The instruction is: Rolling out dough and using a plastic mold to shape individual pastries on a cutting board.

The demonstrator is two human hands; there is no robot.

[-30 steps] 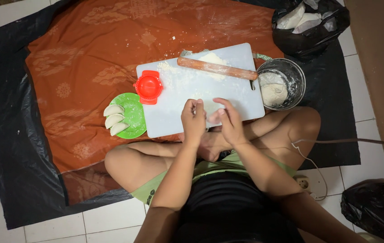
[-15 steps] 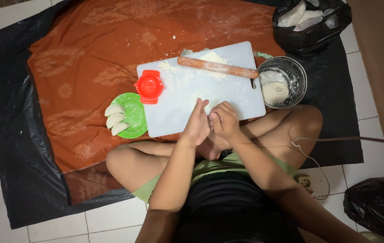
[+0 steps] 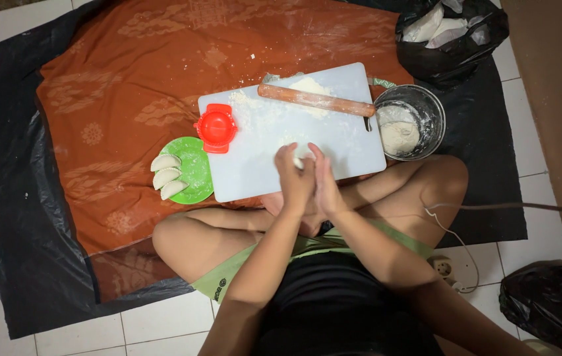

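My left hand and my right hand are pressed palm to palm over the near edge of a white cutting board. A small piece of white dough shows between the fingertips of both hands. A wooden rolling pin lies across the far side of the board beside a patch of flour. A red round dumpling press sits on the board's left edge. Three folded dumplings rest on a green plate left of the board.
A metal bowl holding dough stands right of the board. An orange patterned cloth lies over black plastic sheeting on white tiles. Black bags sit at the top right and bottom right. A cable and plug lie by my right knee.
My hands have come together palm to palm, lifting off the board's edge, and slid against each other with the dough between them.
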